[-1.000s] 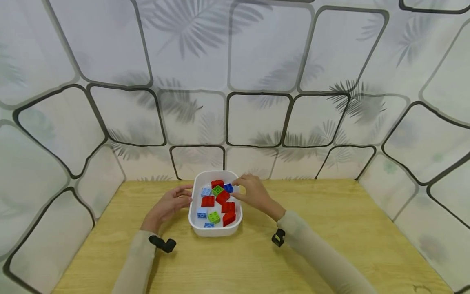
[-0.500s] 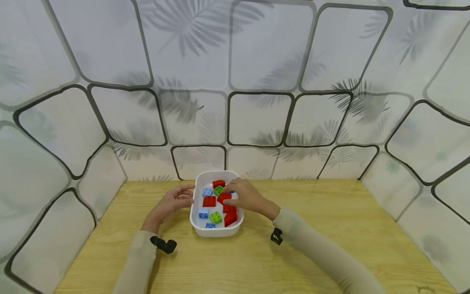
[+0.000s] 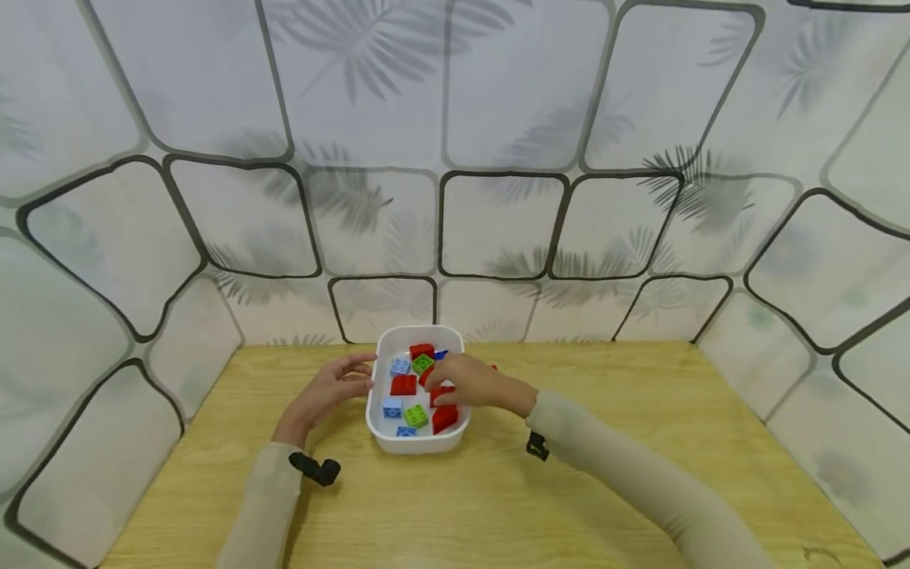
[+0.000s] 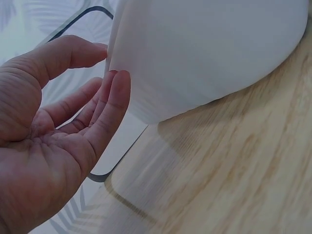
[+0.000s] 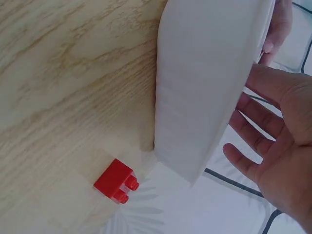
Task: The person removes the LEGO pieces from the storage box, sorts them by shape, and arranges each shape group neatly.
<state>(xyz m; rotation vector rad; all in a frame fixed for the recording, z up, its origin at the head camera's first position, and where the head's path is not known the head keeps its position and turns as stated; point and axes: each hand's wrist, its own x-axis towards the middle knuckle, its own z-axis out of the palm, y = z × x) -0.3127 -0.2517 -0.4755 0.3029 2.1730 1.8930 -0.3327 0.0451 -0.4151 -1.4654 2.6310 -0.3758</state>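
Note:
A white plastic tub [image 3: 419, 446] stands on the table, with red, green and blue toy bricks loose inside. My left hand [image 3: 327, 397] is at its left side, fingers loosely bent; in the left wrist view the fingertips [image 4: 119, 85] meet the outer wall near the rim. Over the right rim reaches my right hand [image 3: 478, 382], thumb and forefinger spread apart inside the tub around a red brick [image 3: 441, 394]. In the right wrist view the tub wall hides these fingertips. A green brick [image 3: 423, 363] and a light blue brick [image 3: 392, 408] lie nearby.
On the wooden table [image 3: 455, 514], a single red brick [image 5: 116, 181] lies outside the tub, partly behind my right hand in the head view. A patterned cloth wall [image 3: 498, 229] rises just behind the tub and at both sides.
My right hand has moved from the tub's right rim, near the dark blue brick, inward and toward me over the red bricks. The left hand stays where it was.

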